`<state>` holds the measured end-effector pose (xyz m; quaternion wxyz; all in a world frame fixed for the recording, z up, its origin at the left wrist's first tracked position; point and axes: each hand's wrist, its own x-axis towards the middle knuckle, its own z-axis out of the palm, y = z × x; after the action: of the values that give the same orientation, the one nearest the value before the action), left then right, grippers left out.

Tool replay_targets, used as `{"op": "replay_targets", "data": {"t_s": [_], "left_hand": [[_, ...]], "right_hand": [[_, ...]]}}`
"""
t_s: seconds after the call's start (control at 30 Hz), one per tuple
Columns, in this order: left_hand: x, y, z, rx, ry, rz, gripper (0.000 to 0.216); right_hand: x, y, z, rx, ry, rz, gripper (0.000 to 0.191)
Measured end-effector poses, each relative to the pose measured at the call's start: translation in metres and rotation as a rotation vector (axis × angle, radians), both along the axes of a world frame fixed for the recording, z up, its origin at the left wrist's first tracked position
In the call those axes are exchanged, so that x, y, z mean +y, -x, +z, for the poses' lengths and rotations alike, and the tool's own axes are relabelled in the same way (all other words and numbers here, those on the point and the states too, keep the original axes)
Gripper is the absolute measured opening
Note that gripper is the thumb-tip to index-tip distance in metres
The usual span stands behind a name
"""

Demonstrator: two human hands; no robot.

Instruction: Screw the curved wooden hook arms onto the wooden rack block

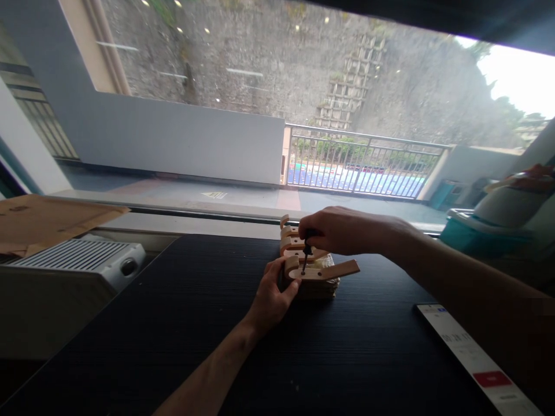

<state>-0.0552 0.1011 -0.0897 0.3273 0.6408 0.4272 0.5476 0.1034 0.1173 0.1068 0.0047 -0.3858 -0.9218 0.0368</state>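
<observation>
A small wooden assembly (318,276) of pale hook-shaped pieces sits near the far edge of a black table (182,323). My left hand (271,297) grips its near left side, thumb pressed against one wooden piece. My right hand (336,231) hovers over the top, fingers closed round a small dark screwdriver (306,254) whose tip points down into a hole in the front piece. More curved wooden pieces (289,236) stick up behind it.
A white radiator-like heater (82,263) and cardboard (39,222) lie at the left. A phone (474,358) with a lit screen rests at the table's right front. A teal and white object (489,228) stands at right. A window faces a balcony railing.
</observation>
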Motion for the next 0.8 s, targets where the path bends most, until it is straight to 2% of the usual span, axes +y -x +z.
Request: {"op": "replay_targets", "data": {"t_s": [0.3,0.5,0.8], "left_hand": [[-0.0021,0.0007,0.0037,0.005,0.023,-0.028,0.038],[-0.0013,0.0006,0.0034,-0.009,0.029,-0.026,0.037],[-0.0019,0.0002,0.0036,-0.017,0.021,-0.028,0.037]], "right_hand": [[0.0028,-0.0081,-0.0069,0.007,-0.022,-0.123,0.026],[-0.0011,-0.0073,0.0,-0.031,0.048,-0.092,0.02],[0.0016,-0.0077,-0.0042,-0.039,0.062,-0.101,0.021]]}}
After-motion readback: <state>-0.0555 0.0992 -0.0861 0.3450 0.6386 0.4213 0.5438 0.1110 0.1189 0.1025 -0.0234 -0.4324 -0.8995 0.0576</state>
